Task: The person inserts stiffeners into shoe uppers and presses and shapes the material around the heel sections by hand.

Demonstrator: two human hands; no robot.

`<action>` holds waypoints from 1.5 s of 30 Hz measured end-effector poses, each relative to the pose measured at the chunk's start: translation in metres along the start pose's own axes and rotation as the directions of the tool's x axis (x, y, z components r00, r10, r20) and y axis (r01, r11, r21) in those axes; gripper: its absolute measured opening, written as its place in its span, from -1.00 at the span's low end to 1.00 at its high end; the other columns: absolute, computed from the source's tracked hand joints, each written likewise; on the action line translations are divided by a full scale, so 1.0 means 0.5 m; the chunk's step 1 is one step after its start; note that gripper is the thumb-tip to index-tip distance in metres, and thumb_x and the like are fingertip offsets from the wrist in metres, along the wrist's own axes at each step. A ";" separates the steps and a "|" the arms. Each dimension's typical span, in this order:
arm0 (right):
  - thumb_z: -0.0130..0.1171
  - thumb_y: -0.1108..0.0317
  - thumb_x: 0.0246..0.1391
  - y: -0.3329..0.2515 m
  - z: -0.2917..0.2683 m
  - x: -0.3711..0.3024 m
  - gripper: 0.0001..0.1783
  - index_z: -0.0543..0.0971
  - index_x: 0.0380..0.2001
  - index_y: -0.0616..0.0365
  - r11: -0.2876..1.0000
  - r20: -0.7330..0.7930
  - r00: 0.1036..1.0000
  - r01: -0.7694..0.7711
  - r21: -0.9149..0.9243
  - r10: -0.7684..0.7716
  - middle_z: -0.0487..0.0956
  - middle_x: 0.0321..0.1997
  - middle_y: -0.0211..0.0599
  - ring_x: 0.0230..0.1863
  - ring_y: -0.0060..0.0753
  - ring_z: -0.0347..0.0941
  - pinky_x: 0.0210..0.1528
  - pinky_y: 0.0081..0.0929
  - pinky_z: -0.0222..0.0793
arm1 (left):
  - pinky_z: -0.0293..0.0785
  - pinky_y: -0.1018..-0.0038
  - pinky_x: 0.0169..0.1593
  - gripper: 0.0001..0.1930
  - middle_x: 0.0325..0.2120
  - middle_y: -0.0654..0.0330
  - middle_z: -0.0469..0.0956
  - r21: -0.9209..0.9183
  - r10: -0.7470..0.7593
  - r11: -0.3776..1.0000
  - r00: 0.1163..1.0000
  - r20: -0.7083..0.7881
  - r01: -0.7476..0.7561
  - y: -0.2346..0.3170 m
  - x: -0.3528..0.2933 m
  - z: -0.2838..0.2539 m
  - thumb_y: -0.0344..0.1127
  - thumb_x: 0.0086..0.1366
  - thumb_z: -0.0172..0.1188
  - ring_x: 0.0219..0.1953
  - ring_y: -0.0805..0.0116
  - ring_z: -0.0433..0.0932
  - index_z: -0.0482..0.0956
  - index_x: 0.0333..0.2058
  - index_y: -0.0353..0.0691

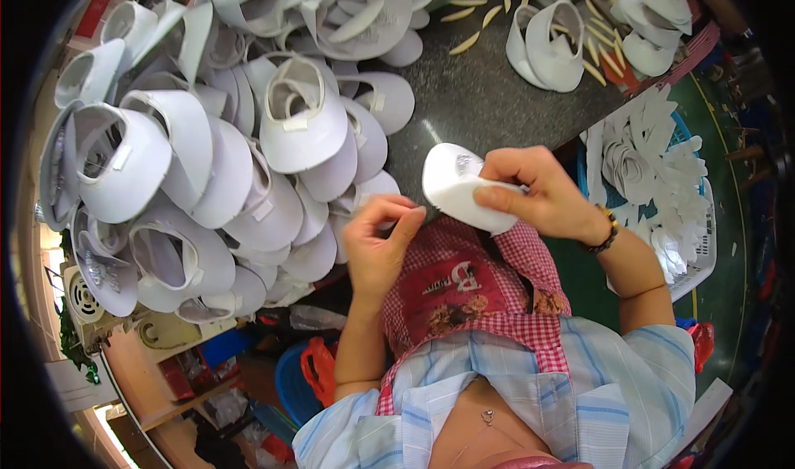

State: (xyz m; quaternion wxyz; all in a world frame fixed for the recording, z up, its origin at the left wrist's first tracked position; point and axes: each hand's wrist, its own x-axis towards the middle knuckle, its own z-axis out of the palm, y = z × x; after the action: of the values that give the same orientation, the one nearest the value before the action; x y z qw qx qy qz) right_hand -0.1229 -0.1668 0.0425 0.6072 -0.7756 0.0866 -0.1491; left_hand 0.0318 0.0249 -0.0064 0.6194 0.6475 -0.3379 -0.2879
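Observation:
My right hand (538, 192) grips a white shoe upper (451, 179) between thumb and fingers, over the front edge of the dark worktop (464, 113). A silvery patch shows on the upper's surface beneath the fingers. To the left of it, and apart from it, my left hand (377, 241) has its fingers curled and its thumb pressed to the forefinger. Whether anything small is pinched there I cannot make out. A big heap of similar white shoe uppers (306, 129) lies just beyond and left of my left hand, many stacked inside one another.
Several pale crescent-shaped strips (465, 43) lie scattered at the back of the worktop. A few uppers (556, 51) stand there on the right. Below the right edge, a white plastic basket (704, 254) holds white cut pieces. A blue bin (294, 378) with a red bag is at lower left.

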 end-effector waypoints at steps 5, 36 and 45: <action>0.09 0.13 0.14 -0.046 -0.053 0.115 -0.62 0.56 -0.46 0.29 0.959 0.334 0.905 -0.210 -0.191 0.265 0.49 -0.56 -0.33 -0.53 -0.46 0.41 -0.43 -0.45 0.35 | 0.39 0.52 -0.24 -0.72 -0.43 0.18 0.56 0.426 0.275 0.845 0.945 0.175 -0.325 0.095 0.080 0.056 -0.29 0.17 0.29 -0.40 0.32 0.48 0.55 -0.18 -0.28; 0.29 0.46 -0.07 0.126 0.018 0.023 -0.82 0.53 -0.37 0.26 1.000 -0.346 0.938 -0.008 -0.017 0.002 0.43 -0.22 -0.22 -0.21 -0.36 0.47 -0.36 -0.45 0.45 | 0.55 0.16 -0.22 -0.69 -0.27 0.00 0.57 0.779 -0.109 0.277 0.787 0.607 -0.562 0.015 0.265 0.080 -0.51 0.01 0.16 -0.22 0.00 0.61 0.48 -0.19 -0.22; 0.09 0.32 0.14 0.131 0.020 0.052 -0.79 0.40 -0.42 0.26 0.725 -0.155 0.987 -0.078 -0.684 -0.040 0.55 -0.54 -0.01 -0.46 0.08 0.52 -0.40 -0.16 0.42 | 0.53 0.33 -0.50 -0.74 -0.43 0.10 0.50 0.618 0.349 0.112 0.613 0.709 -0.778 -0.009 0.239 0.069 -0.46 0.04 0.14 -0.47 0.07 0.60 0.38 -0.25 -0.14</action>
State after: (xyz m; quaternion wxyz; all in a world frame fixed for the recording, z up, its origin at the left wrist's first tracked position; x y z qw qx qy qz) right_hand -0.0922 -0.1819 -0.0201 0.2689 -0.9300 0.1918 -0.1613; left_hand 0.0775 -0.0910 -0.0075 0.1417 0.6093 -0.7751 0.0891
